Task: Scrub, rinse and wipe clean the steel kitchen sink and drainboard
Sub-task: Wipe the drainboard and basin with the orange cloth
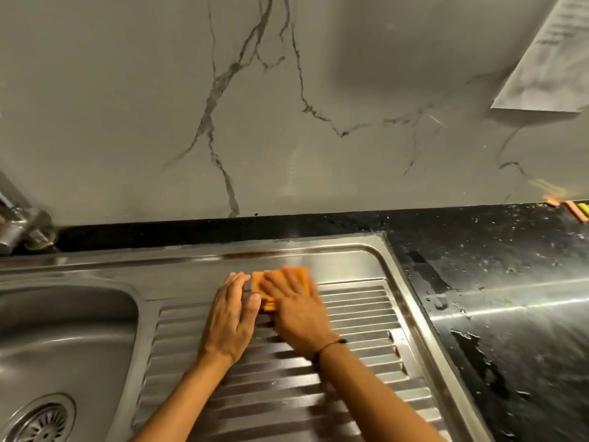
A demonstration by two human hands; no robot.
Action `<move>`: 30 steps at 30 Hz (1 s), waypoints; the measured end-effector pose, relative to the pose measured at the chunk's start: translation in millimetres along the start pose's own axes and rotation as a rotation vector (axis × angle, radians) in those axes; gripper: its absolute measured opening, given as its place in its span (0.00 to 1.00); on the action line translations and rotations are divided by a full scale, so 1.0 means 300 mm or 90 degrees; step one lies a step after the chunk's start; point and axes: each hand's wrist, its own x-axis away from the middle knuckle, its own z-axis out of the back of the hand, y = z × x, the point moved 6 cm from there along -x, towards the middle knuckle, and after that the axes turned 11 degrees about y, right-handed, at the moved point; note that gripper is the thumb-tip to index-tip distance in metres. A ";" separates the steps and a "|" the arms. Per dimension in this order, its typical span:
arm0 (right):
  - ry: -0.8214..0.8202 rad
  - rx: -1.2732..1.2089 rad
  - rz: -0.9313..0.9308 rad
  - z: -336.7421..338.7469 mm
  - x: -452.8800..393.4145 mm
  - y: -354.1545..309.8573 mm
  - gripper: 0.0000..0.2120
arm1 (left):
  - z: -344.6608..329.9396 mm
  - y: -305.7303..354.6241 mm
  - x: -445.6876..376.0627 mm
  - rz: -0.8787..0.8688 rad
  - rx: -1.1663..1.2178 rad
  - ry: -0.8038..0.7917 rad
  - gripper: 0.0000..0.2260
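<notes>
Head view has the orange sponge point(280, 287) lying at the far edge of the drainboard point(350, 346), where the ribs give way to the flat strip. My right hand point(294, 309) lies flat on top of it, fingers point(277, 282) straight and pressing it down. My left hand point(231, 320) rests open just beside it, thumb touching the sponge's near left corner. The right hand is blurred, so I judge a scrubbing stroke is under way.

Risks as I see them: pressing with flat fingers rather than a grip, the sponge could slide out from under my palm on the wet steel, or catch on a rib and fold. A brown streak point(251, 255) runs along the far rim just beyond the sponge; strokes kept to the ribs would miss it. Hard strokes to the right could push dirty water over the raised edge onto the black bench point(510, 282), which is already wet and spotted.

Drainboard steel looks dull and smeared, with no suds I can make out. Sink bowl point(63, 339) lies to the left, its drain point(41, 422) at the near corner, tap base point(28, 228) beyond it.
</notes>
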 end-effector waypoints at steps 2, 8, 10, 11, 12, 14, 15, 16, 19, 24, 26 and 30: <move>-0.021 0.016 -0.098 0.033 0.096 0.189 0.29 | -0.008 0.012 0.034 -0.021 -0.008 -0.035 0.43; 0.070 0.031 -0.229 0.116 0.201 0.273 0.31 | 0.053 0.030 0.137 0.025 0.032 -0.002 0.47; 0.107 0.045 -0.184 0.076 0.158 0.139 0.26 | 0.103 0.009 0.167 0.070 0.040 0.042 0.46; 0.104 0.047 -0.147 0.033 0.129 0.041 0.26 | 0.137 -0.022 0.188 0.090 0.036 0.062 0.44; 0.088 0.050 -0.114 0.002 0.093 -0.054 0.26 | 0.167 -0.044 0.202 0.115 0.034 0.082 0.41; 0.050 0.006 -0.019 -0.054 0.020 -0.284 0.25 | 0.241 -0.096 0.226 0.167 0.041 0.121 0.35; 0.028 -0.031 0.038 -0.070 -0.012 -0.396 0.24 | 0.276 -0.115 0.232 0.183 0.047 0.148 0.34; 0.004 -0.066 0.089 -0.081 -0.030 -0.495 0.23 | 0.309 -0.131 0.239 0.199 0.045 0.171 0.32; -0.022 -0.143 0.125 -0.080 -0.035 -0.553 0.23 | 0.360 -0.154 0.259 0.250 0.045 0.213 0.26; 0.065 -0.079 -0.042 0.003 0.149 -0.096 0.29 | 0.277 -0.096 0.286 0.173 -0.001 0.111 0.35; 0.042 -0.017 -0.151 0.044 0.229 0.082 0.34 | 0.266 -0.085 0.295 0.146 -0.015 0.083 0.35; 0.074 0.031 -0.323 0.076 0.260 0.076 0.31 | 0.311 -0.090 0.312 0.167 0.088 0.073 0.36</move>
